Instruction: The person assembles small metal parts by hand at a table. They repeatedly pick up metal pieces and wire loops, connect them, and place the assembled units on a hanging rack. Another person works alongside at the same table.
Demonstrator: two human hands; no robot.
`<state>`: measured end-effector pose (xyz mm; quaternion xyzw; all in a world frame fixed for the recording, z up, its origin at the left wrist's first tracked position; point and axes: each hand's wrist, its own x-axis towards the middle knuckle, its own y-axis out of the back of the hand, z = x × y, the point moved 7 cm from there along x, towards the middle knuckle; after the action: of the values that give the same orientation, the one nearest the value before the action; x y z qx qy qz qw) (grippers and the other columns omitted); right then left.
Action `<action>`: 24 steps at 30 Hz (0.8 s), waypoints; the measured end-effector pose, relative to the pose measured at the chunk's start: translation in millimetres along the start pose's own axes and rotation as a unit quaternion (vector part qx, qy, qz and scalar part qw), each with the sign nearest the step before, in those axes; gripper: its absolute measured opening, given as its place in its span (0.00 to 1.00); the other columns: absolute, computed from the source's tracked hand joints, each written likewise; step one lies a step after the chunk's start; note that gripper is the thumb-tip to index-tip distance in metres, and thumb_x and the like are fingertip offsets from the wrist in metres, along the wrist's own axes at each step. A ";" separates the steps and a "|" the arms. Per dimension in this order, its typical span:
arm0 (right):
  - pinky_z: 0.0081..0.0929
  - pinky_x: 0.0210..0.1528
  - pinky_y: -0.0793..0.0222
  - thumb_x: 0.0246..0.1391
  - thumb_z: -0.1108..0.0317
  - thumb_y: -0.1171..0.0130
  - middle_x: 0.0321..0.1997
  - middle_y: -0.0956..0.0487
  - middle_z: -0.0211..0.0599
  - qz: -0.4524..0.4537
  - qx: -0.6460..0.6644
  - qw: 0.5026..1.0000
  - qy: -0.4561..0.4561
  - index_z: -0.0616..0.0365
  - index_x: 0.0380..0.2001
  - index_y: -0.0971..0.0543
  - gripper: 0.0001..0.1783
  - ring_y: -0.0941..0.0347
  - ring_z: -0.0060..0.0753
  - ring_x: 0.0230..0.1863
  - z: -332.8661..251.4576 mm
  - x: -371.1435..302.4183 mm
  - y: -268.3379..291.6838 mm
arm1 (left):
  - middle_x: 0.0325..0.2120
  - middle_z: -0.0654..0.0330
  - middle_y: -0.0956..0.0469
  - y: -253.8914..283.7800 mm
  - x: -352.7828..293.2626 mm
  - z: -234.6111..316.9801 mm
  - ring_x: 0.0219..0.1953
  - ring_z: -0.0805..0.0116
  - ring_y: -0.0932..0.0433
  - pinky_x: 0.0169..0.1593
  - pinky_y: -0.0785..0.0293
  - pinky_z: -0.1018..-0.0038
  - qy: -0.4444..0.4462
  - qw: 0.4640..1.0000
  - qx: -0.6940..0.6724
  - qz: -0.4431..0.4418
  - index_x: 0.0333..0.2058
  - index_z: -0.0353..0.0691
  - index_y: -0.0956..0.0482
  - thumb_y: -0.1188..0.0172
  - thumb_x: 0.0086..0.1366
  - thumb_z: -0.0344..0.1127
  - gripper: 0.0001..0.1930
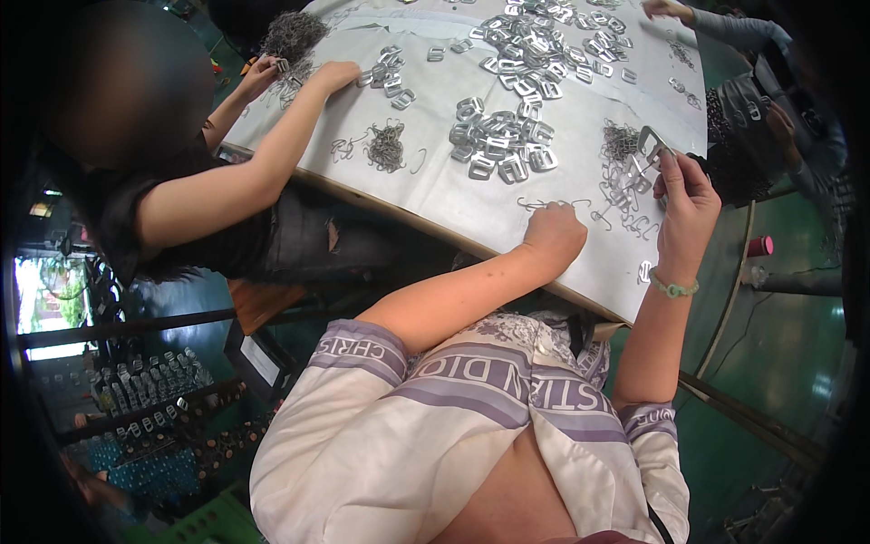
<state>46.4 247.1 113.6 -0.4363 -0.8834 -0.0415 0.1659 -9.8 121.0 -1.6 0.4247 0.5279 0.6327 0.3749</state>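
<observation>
My right hand [689, 204] is raised over the table's right side. Its thumb and fingers pinch a silver metal buckle [649, 143] with an open frame. My left hand [556, 238] rests low at the table's near edge, fingers curled down; thin bent wire clips [533, 205] lie right at its fingertips. Whether one is in its grip is hidden. Between the hands, loose wire clips [638, 222] are scattered, with a denser heap of wire clips [621, 142] behind them. A pile of silver buckles [500, 140] sits beyond my left hand.
A larger spread of buckles [535, 41] covers the far middle of the white-covered table [444, 204]. To the left, a co-worker's hands [337, 76] handle buckles near a dark wire heap [294, 36]. Another person's hand [669, 9] reaches in at the far right.
</observation>
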 end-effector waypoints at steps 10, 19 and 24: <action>0.15 0.29 0.36 0.57 0.71 0.41 0.26 0.24 0.28 -0.038 0.020 0.998 -0.037 0.67 0.36 0.19 0.09 0.32 0.17 0.25 12.5 -4.8 -3.9 | 0.28 0.54 0.23 22.7 3.5 -50.7 0.33 0.56 0.21 0.36 0.25 0.65 0.064 0.970 -0.229 -0.039 0.27 0.34 0.21 0.43 0.53 0.28 0.05; 0.15 0.27 0.36 0.57 0.71 0.40 0.27 0.24 0.29 -0.093 0.015 0.995 -0.033 0.68 0.34 0.20 0.09 0.31 0.16 0.24 13.6 -19.3 -36.5 | 0.33 0.61 0.30 145.3 9.4 -64.7 0.34 0.70 0.30 0.38 0.33 0.76 -0.035 0.843 -0.482 0.238 0.33 0.36 0.26 0.42 0.61 0.31 0.05; 0.15 0.26 0.35 0.56 0.71 0.40 0.28 0.24 0.30 -0.111 0.011 0.993 -0.028 0.68 0.34 0.20 0.09 0.30 0.17 0.24 6.1 -26.4 -54.0 | 0.34 0.59 0.30 145.8 6.5 -70.7 0.35 0.69 0.30 0.41 0.32 0.76 -0.014 0.854 -0.428 0.294 0.34 0.36 0.26 0.43 0.61 0.30 0.04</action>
<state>17.4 195.2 103.0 -0.3343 -0.9312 -0.0374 0.1401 -81.9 78.8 137.4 0.3667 0.0500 0.8708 0.3238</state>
